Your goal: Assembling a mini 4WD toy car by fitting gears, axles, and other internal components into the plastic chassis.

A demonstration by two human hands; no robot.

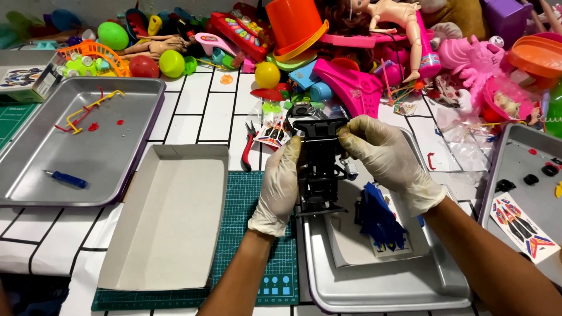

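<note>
Both my hands wear pale gloves and grip a black plastic toy chassis [319, 167] held upright over the table. My left hand [280, 187] clasps its left side. My right hand [386, 158] pinches its top right corner. Below them a metal tray [386, 287] carries a white box lid and a blue plastic body part [379, 216]. Red-handled pliers [249, 146] and a sticker sheet [272, 133] lie just left of the chassis.
An open white cardboard box [170, 222] rests on a green cutting mat [246, 234]. A left metal tray [35, 158] has a blue screwdriver [67, 179] and red-yellow sprues [88, 111]. A right tray [521, 175] bears black wheels. Colourful toys [351, 52] pile along the back.
</note>
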